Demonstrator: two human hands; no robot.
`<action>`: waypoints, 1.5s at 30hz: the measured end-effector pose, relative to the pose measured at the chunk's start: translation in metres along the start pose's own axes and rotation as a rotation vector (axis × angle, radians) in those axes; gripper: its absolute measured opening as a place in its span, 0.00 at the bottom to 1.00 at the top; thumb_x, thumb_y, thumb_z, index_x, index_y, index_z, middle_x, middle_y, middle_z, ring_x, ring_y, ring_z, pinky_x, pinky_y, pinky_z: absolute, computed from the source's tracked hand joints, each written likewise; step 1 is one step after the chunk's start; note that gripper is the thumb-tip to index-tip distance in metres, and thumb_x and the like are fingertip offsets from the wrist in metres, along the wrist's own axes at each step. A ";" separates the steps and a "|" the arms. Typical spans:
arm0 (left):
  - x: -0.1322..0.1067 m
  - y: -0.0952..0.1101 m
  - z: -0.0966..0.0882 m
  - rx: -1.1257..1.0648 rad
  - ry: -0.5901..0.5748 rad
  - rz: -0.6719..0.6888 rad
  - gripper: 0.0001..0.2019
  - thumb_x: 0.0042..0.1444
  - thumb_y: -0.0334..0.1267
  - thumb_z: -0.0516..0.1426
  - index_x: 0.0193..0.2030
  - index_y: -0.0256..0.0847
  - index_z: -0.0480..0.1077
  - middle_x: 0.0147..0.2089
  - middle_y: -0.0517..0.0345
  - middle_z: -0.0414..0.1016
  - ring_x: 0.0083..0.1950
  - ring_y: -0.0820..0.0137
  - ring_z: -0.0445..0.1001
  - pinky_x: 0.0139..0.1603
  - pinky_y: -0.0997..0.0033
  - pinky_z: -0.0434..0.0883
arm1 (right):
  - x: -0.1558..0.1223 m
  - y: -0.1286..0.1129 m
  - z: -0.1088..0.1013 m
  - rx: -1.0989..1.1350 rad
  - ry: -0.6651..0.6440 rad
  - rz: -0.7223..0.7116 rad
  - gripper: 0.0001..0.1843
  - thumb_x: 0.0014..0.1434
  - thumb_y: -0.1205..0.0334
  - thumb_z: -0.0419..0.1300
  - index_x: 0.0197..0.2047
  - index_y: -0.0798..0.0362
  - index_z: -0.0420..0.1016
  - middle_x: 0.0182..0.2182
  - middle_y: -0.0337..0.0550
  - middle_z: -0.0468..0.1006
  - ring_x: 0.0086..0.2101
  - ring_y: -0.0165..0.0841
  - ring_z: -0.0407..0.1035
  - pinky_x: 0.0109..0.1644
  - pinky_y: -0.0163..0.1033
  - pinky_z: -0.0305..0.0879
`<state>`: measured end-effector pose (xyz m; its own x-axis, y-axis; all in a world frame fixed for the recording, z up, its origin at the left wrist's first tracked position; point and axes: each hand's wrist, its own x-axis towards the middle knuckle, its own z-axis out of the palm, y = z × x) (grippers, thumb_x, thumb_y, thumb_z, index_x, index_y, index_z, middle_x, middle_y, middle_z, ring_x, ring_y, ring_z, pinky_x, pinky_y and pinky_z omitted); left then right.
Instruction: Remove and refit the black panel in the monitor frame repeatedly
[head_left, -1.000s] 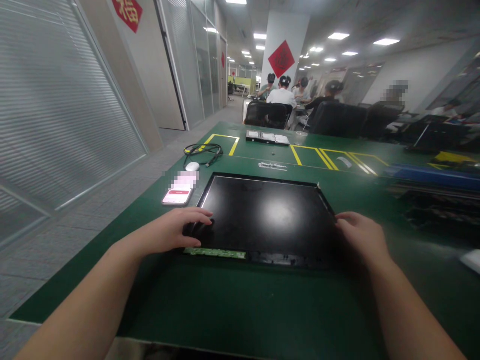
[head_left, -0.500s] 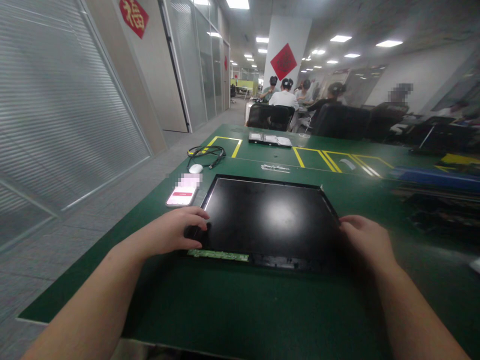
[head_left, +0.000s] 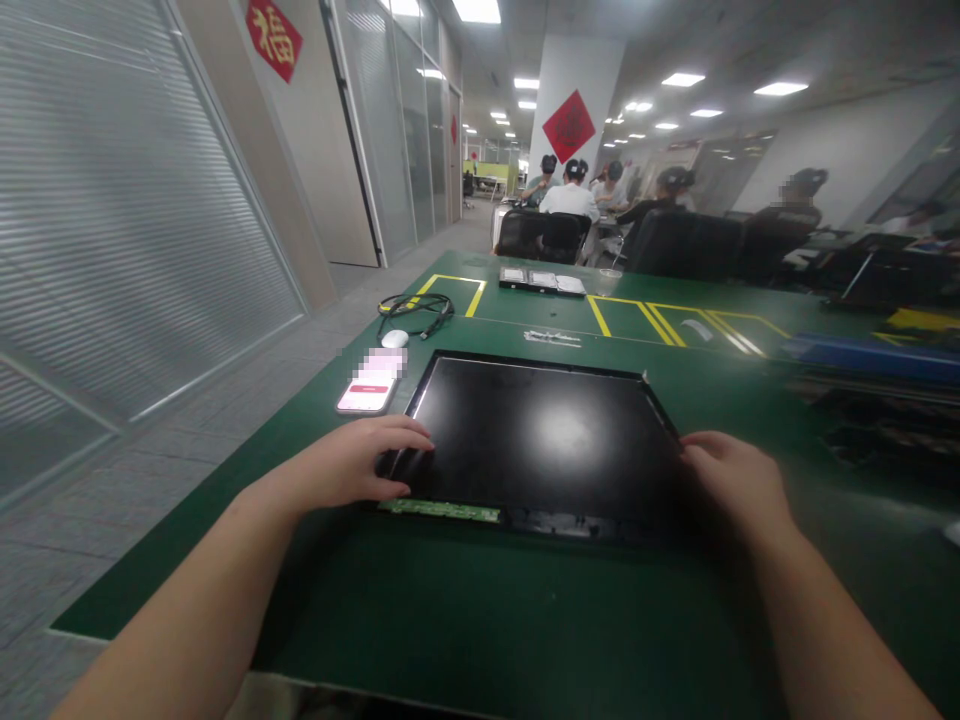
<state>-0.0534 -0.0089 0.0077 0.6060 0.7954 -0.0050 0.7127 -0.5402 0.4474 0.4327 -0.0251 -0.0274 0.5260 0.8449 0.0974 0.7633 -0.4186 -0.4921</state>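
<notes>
Both forearms enter from the near edge of the green-matted work table. On it lies a black flat rectangular display panel, face up and squarely before the person. Its long axis runs left to right, and the long edge bearing a narrow green circuit strip points toward the person. The left hand rests palm down on the panel's near left corner, fingers extended and loosely together, clasping nothing and hiding that corner. The right hand sits against the panel's right edge; whether its fingers hook the edge cannot be told. Against half a second earlier, the panel is unmoved and the left fingertips reach slightly further onto the glass. Left of the panel's far corner lies a pink-screened phone, its display blurred. Beyond it are a white mouse and a coiled black cable. Items right of the panel are indistinct.
</notes>
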 end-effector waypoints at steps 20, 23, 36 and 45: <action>-0.001 0.006 0.000 0.080 -0.023 0.061 0.23 0.55 0.36 0.64 0.59 0.47 0.75 0.63 0.52 0.76 0.59 0.58 0.77 0.59 0.59 0.72 | 0.002 0.003 0.001 0.003 0.008 -0.021 0.16 0.51 0.54 0.58 0.38 0.47 0.85 0.34 0.45 0.83 0.35 0.43 0.74 0.38 0.44 0.64; -0.001 0.004 0.001 0.083 -0.018 0.072 0.23 0.55 0.35 0.64 0.59 0.47 0.75 0.63 0.52 0.76 0.59 0.58 0.77 0.59 0.60 0.73 | 0.002 0.002 0.001 0.006 0.003 -0.017 0.15 0.51 0.54 0.59 0.38 0.46 0.85 0.34 0.45 0.83 0.35 0.43 0.74 0.37 0.44 0.64; 0.000 0.008 0.002 0.090 -0.011 0.064 0.22 0.54 0.34 0.63 0.57 0.45 0.77 0.62 0.51 0.77 0.58 0.57 0.78 0.58 0.59 0.74 | -0.001 -0.004 -0.002 -0.011 -0.018 0.009 0.15 0.53 0.55 0.58 0.39 0.47 0.84 0.36 0.45 0.84 0.38 0.44 0.74 0.39 0.44 0.64; -0.001 0.005 0.003 0.101 0.002 0.086 0.22 0.54 0.34 0.62 0.57 0.46 0.76 0.62 0.51 0.77 0.58 0.58 0.78 0.58 0.60 0.74 | -0.001 -0.003 -0.001 -0.008 -0.001 0.000 0.15 0.52 0.55 0.59 0.39 0.47 0.84 0.35 0.45 0.83 0.38 0.44 0.74 0.40 0.44 0.63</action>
<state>-0.0490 -0.0131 0.0071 0.6655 0.7457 0.0317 0.6902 -0.6310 0.3542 0.4302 -0.0251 -0.0252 0.5254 0.8454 0.0963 0.7665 -0.4211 -0.4849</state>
